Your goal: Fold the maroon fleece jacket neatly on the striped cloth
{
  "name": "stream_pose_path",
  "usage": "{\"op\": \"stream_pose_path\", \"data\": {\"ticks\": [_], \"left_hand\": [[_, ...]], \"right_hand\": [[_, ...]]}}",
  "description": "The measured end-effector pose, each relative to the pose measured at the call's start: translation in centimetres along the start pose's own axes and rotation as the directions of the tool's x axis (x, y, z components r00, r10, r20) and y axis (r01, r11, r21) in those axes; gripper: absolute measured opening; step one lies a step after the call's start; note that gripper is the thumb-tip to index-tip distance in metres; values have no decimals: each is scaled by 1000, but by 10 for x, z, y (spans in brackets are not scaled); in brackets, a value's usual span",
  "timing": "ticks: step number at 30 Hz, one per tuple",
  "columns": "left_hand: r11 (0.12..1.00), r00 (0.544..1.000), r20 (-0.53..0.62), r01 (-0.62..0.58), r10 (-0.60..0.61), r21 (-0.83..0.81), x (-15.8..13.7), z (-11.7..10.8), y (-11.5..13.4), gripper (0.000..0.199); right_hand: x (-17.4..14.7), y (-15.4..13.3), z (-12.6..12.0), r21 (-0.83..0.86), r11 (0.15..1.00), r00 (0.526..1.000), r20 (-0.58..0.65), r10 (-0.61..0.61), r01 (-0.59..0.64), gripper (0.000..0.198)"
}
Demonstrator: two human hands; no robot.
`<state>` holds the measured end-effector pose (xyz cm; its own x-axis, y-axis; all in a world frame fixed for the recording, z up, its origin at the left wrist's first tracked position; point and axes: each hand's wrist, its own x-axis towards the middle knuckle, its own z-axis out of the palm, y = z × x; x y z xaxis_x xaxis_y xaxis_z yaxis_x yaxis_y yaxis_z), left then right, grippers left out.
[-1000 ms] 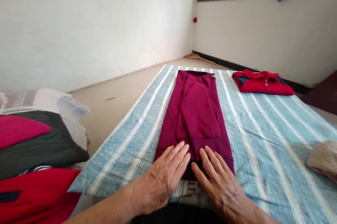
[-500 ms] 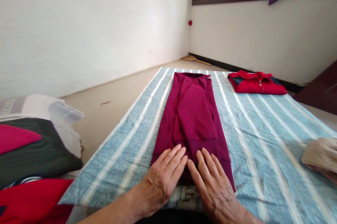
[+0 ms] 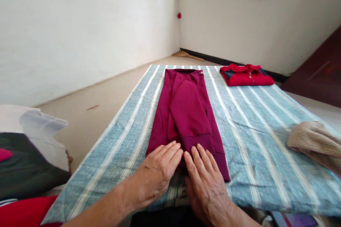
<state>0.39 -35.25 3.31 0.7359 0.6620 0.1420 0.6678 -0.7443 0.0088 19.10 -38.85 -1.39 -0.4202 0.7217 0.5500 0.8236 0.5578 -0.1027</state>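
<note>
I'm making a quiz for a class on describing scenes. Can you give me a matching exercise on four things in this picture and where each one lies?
Things:
1. maroon garment
2. red jacket
3. beige knit item
4. black and red pile

Places:
A. far right corner of the striped sheet
B. off the sheet, at the left edge of the view
C. middle of the sheet, under both hands
D. right edge of the sheet, near side

Pairs: 1-C, 2-A, 3-D, 4-B

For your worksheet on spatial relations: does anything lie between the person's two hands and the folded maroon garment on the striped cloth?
Nothing visible does. The left hand and right hand lie flat, fingers directly on the maroon garment's near hem.
</note>
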Motion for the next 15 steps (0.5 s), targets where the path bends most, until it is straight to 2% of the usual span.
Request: {"op": "stream_pose_path", "data": {"ticks": [3, 9, 15], "left_hand": [[1000, 999, 42, -12, 12, -3, 6, -7, -4, 52], [996, 996, -36, -85, 85, 12, 15, -5, -20, 45], [995, 994, -59, -92, 90, -32, 19, -7, -28, 43]], "right_hand": [[3, -4, -1, -48, 999, 1000, 24, 20, -19, 48], [11, -3, 9, -90, 994, 997, 31, 72, -69, 45], [23, 6, 11, -112, 993, 999, 23, 41, -38, 37]]}}
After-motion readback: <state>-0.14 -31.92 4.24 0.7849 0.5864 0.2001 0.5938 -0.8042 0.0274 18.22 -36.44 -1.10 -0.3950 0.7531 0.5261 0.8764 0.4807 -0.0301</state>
